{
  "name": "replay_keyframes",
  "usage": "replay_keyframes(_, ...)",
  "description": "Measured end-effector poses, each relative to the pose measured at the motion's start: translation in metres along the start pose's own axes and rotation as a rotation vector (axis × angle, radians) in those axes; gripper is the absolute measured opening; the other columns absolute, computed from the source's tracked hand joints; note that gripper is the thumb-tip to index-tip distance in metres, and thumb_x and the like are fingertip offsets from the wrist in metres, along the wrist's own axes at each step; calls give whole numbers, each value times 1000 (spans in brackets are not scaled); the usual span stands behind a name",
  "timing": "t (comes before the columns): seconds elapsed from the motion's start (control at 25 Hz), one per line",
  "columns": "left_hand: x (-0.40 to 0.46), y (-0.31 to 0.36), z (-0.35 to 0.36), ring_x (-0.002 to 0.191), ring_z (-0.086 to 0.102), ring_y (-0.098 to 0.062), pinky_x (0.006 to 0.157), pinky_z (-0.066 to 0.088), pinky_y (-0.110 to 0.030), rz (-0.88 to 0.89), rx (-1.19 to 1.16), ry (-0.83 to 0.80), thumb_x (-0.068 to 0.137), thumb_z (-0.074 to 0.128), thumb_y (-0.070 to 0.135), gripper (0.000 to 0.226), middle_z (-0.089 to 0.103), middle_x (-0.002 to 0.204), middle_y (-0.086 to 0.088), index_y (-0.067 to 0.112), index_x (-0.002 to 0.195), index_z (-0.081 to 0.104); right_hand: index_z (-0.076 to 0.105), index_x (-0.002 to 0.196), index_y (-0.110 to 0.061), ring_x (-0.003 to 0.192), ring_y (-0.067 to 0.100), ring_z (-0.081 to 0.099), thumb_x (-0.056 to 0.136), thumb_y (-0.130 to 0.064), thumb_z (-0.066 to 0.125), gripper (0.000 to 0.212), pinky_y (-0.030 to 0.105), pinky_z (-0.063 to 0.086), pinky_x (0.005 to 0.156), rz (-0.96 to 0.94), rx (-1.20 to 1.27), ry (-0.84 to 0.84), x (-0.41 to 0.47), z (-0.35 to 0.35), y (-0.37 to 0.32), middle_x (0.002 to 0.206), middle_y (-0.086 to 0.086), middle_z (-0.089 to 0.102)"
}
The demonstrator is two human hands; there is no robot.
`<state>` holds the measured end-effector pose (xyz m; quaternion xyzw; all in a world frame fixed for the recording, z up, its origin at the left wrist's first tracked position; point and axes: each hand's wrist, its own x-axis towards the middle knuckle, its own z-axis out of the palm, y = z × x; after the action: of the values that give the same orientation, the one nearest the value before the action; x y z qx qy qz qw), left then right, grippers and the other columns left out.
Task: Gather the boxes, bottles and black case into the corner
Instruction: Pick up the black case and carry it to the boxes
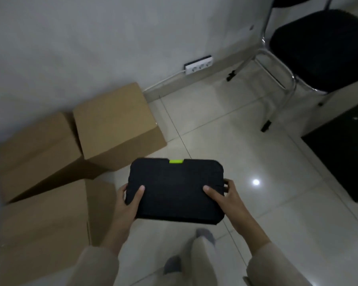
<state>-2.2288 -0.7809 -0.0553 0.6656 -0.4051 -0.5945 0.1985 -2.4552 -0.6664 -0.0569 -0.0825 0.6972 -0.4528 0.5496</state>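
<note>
I hold a flat black case (pixel 175 189) with a bright green tab on its far edge, level above the tiled floor. My left hand (pixel 130 201) grips its left side, thumb on top. My right hand (pixel 223 195) grips its right side the same way. Three brown cardboard boxes stand on the floor to the left: one against the wall (pixel 116 124), one further left (pixel 37 153), and a nearer one (pixel 43 230) by my left arm. No bottles are in view.
A white power strip (pixel 198 65) with its cable lies along the wall's base. A black-seated chair on chrome legs (pixel 318 50) stands at the right rear. A dark cabinet (pixel 343 155) is at the right. My feet in grey socks (pixel 205 236) are below the case.
</note>
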Motion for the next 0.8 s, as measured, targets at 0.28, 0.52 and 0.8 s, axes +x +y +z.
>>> replay_keyframes(0.28,134,-53,-25,112,52,-27,84,52,-44,-148,-149,107,83,63,32,59,47,126,2,29,135,35,36,134,-16,108,20,54,82,-37,66,64,22,52,75,11,-238,-182,172,85,10,131,5,44)
replay_keyframes(0.52,281,-158,-31,108,50,-26,84,50,-44,-262,-245,155,82,66,22,55,46,123,0,29,128,38,40,131,-16,110,25,56,80,-38,67,61,32,51,83,106,-293,-264,342,159,104,132,8,46)
replay_keyframes(0.8,376,-243,-9,113,47,-22,88,47,-42,-235,-290,167,87,60,20,61,45,126,4,29,139,29,41,132,-15,100,21,54,89,-19,58,47,28,46,78,186,-250,-228,440,195,176,121,3,53)
